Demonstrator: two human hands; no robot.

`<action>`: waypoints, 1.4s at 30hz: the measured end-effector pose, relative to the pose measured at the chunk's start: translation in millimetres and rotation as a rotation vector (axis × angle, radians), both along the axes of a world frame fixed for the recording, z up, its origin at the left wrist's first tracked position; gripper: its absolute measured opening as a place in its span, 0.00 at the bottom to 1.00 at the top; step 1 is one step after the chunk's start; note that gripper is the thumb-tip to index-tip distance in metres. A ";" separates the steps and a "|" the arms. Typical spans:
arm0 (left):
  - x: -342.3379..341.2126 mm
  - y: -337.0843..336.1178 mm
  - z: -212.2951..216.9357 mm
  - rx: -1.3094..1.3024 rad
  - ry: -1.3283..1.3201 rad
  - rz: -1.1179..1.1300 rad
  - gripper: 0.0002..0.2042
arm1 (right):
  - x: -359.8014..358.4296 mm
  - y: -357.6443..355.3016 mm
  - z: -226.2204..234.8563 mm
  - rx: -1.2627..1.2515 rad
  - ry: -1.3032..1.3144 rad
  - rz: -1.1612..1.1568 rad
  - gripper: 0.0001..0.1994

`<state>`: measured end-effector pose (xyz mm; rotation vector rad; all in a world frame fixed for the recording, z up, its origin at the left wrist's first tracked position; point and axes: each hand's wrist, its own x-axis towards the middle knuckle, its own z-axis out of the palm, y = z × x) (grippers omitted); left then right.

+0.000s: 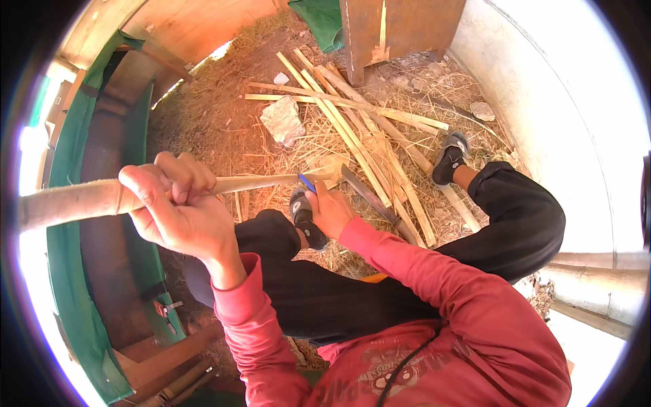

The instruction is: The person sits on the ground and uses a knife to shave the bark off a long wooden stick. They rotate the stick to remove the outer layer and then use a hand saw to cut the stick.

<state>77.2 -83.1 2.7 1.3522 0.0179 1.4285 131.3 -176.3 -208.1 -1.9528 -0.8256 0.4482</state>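
A long pale bamboo pole [68, 203] runs across from the left edge toward the middle. My left hand [178, 203] is wrapped round it, thumb along the top side. The pole narrows toward its far right end, near my foot. There my right hand [329, 210] is closed on a slim blue pen-like tool [306, 182], whose tip is at the pole's end or very close to it; I cannot tell whether they touch. Just right of that hand, a machete [369, 197] with a dark blade lies slanting on the straw.
Split bamboo strips [339, 125] lie crossed in a pile ahead, by a pale rock [283, 121]. A wooden board [400, 30] stands at the back, a whitish wall [549, 102] on the right. Green-edged wooden framing [71, 271] lines the left. My shoes [449, 157] rest among straw.
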 end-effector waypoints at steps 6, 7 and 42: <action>8.5 -0.3 6.7 -0.023 -0.011 0.234 0.22 | 4.5 3.8 -25.9 -0.138 -0.090 0.072 0.13; 9.2 0.0 4.9 -0.015 -0.003 0.212 0.22 | 10.3 3.4 -42.6 -0.197 -0.120 0.095 0.13; -2.8 -13.7 -10.7 0.071 -0.026 0.184 0.19 | -13.4 -13.6 43.0 0.095 -0.079 0.042 0.10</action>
